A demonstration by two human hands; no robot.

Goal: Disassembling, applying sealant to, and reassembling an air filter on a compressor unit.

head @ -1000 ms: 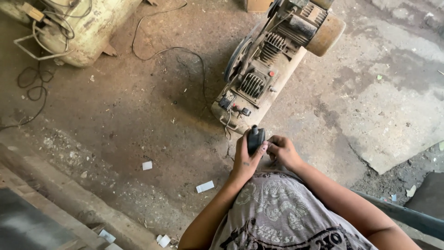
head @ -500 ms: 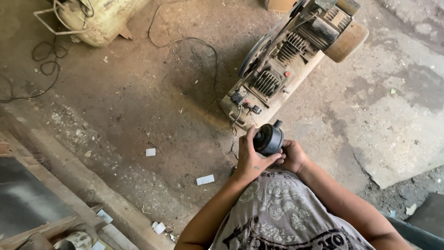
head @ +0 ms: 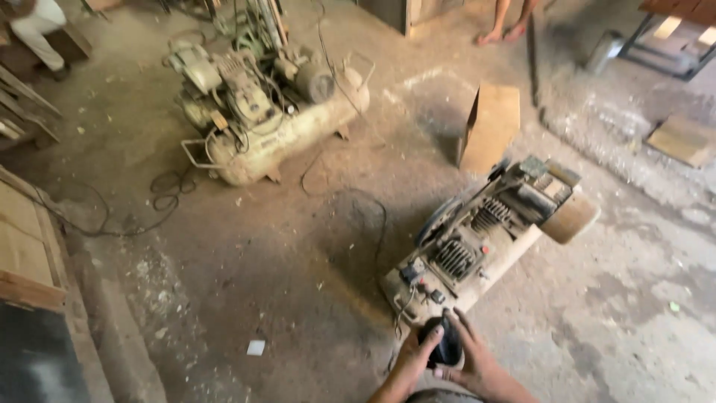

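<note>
**A small black tool held in 2 hands**

We see the left hand (head: pixel 412 363) and right hand (head: pixel 477 363) both closed around a black tool (head: pixel 446 346), low in view, just before the compressor (head: pixel 488 237). We judge it hard, compact, fairly light; gripping its body suits it.

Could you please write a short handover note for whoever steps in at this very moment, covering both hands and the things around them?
Left hand and right hand: both closed around one small black part, held low in front of the body.
Just ahead on the dirt floor: a dusty compressor lying on its side.
Farther left: a second, cream compressor with loose cables.
Done: the part is in hand, clear of the machine.
Left: nothing fitted yet; the part's exact kind is unclear.
</note>
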